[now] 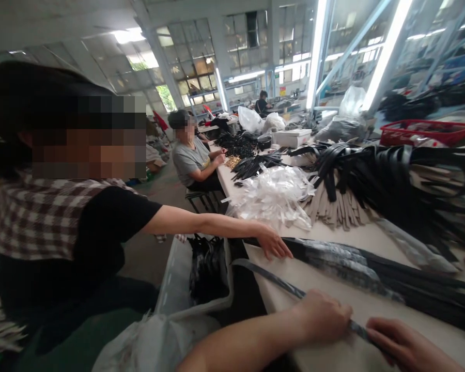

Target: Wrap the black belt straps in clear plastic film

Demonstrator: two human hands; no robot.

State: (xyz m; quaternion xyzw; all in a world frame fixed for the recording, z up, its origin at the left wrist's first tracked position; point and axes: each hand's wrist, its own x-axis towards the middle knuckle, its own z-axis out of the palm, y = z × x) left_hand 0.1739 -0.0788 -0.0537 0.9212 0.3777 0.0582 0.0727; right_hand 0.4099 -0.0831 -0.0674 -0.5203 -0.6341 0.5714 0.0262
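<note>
A long, narrow black strip runs across the near side of the table, its far end reaching past the edge. My left hand is closed around it. Just to the right, my right hand grips the same strip, with a short length showing between the two hands. Beyond them lies a bundle of black strips, partly covered by a whitish film. A co-worker's hand touches the left end of this bundle.
The co-worker sits close on the left, one arm stretched over a white bin of black pieces. White plastic strips, hanging black straps and a red basket lie further back. Another person sits along the table.
</note>
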